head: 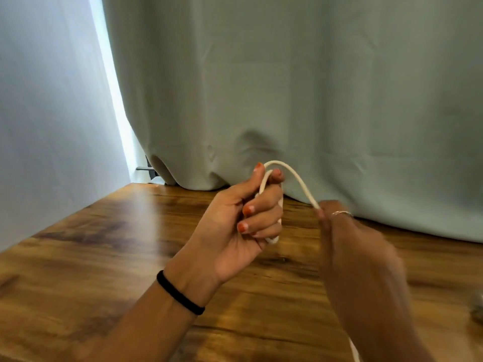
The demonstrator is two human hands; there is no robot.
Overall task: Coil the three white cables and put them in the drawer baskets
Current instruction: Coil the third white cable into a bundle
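Left hand (236, 218) up above the wooden table (104, 257), palm toward me, fingers curled round a small bundle of white cable (298, 182); thumb and forefinger pinch the top of the loops, and a bit of coil pokes out under my little finger. Black hair tie (179, 293) on that wrist. From the pinch, one strand arches up and over to the right and comes down into my right hand (363, 259), whose fingertips pinch it just beside a thin ring (341, 213) (this hand is motion-blurred, so finger detail is rough). My right hand and forearm block most of the table's right side; a short piece of white cord shows at the bottom edge beside that arm, but I cannot tell if it is the same cable. Pale green curtain (313, 87) hangs behind, its hem bunched on the table's far edge. Bright gap at left, with a dark bracket (146, 167) near the hem. Something grey, blurred, at the right edge (477, 307), cannot identify.
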